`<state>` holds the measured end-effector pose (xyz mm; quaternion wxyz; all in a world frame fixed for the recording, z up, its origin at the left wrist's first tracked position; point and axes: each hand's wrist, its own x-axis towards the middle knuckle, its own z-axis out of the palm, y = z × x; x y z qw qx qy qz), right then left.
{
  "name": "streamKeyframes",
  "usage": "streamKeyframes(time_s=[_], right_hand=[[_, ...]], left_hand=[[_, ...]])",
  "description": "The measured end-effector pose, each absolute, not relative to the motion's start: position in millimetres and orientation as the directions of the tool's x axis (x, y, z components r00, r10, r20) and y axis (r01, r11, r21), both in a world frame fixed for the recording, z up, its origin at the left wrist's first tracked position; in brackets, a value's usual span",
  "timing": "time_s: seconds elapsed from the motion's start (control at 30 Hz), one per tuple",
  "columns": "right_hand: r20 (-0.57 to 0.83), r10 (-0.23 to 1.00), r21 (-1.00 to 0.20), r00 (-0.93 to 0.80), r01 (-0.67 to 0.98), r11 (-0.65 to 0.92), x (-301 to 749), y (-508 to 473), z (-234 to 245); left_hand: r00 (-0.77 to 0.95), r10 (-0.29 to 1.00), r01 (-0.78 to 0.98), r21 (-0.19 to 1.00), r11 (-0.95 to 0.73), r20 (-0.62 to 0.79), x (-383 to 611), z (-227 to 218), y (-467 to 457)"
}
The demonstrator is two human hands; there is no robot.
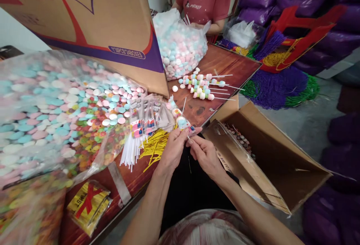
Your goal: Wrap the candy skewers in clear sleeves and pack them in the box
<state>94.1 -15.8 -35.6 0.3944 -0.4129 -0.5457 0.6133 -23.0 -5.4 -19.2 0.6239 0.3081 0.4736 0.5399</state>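
My left hand (173,144) is clamped on a wrapped marshmallow skewer (182,121); my right hand (204,153) pinches its lower end. I see yellow twist ties (154,143) nearby on the table (239,65).

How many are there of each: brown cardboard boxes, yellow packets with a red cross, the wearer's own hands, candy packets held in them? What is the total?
Printed cardboard box and open cardboard box: 2
Yellow packet: 1
Left hand and right hand: 2
Candy packet: 1
Total: 6
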Motion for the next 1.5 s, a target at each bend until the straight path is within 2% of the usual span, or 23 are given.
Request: streamKeyframes(time_s=[0.17,0.33,0.4,0.47,0.6,0.67,0.7,0.77,0.8,0.87,0.97,1.03,1.1,1.17,1.33,1.5], right_hand=[[-0.129,0.918,-0.977,-0.374,-0.111,-0.182,92.8,-8.1,-25.7],[-0.258,0.890,-0.837,-0.375,-0.375,-0.400,82.1,-2.4,-12.4],[-0.280,0.886,-0.780,-0.369,-0.451,-0.434,77.8,-5.9,-8.0],[-0.296,0.871,-0.746,-0.392,-0.475,-0.467,74.6,-11.2,-3.9],[-0.322,0.767,-0.726,-0.555,-0.375,-0.576,67.2,-17.5,-1.3],[-0.265,0.736,-0.837,-0.623,-0.230,-0.496,61.7,-16.3,-3.0],[-0.210,0.734,-0.916,-0.646,-0.132,-0.379,58.6,-14.7,-3.9],[-0.069,0.741,-0.995,-0.668,0.099,-0.003,51.6,-10.5,-4.9],[0.007,0.741,-0.955,-0.672,0.215,0.204,47.7,-8.4,-5.0],[0.124,0.702,-0.752,-0.701,0.395,0.528,38.9,-4.9,-5.3],[0.125,0.576,-0.460,-0.808,0.467,0.755,24.9,-2.6,-10.1],[0.096,0.541,-0.369,-0.835,0.475,0.799,17.6,-3.1,-16.5],[0.103,0.568,-0.347,-0.816,0.506,0.790,13.5,-4.5,-23.0],[0.122,0.603,-0.387,-0.788,0.522,0.760,12.7,-5.4,-27.1],[0.139,0.637,-0.597,-0.758,0.449,0.665,14.8,-0.9,-28.9],[0.135,0.721,-0.645,-0.680,0.492,0.584,12.7,5.7,-31.8]], left_hand=[[-0.030,0.982,-0.369,0.915,0.162,-0.186,-26.5,-18.5,-6.6],[-0.064,0.995,-0.293,0.955,0.055,-0.077,-26.1,-14.9,-16.1],[-0.034,0.998,-0.346,0.938,0.029,-0.044,-28.3,-12.0,-21.4],[0.006,0.999,-0.471,0.881,0.051,-0.054,-31.7,-9.2,-26.7],[-0.089,0.989,-0.645,0.763,0.032,-0.117,-40.8,-5.0,-38.4],[-0.150,0.979,-0.650,0.760,0.005,-0.135,-48.5,-2.5,-44.7],[-0.182,0.975,-0.644,0.765,-0.020,-0.128,-54.1,-0.9,-47.6],[-0.282,0.955,-0.625,0.773,-0.110,-0.092,-69.6,3.1,-52.6],[-0.353,0.933,-0.609,0.775,-0.168,-0.074,-79.1,5.2,-54.7],[-0.467,0.881,-0.567,0.790,-0.236,-0.072,-99.7,8.7,-58.5],[-0.519,0.849,-0.518,0.827,-0.217,-0.103,-124.7,9.9,-63.9],[-0.539,0.835,-0.505,0.837,-0.212,-0.114,-132.6,7.7,-66.6],[-0.552,0.825,-0.512,0.832,-0.216,-0.125,-134.2,4.1,-67.9],[-0.553,0.820,-0.541,0.812,-0.220,-0.146,-133.1,0.2,-67.6],[-0.533,0.818,-0.587,0.791,-0.173,-0.216,-131.0,-6.5,-63.5],[-0.529,0.817,-0.582,0.799,-0.153,-0.229,-129.1,-8.3,-59.2]])
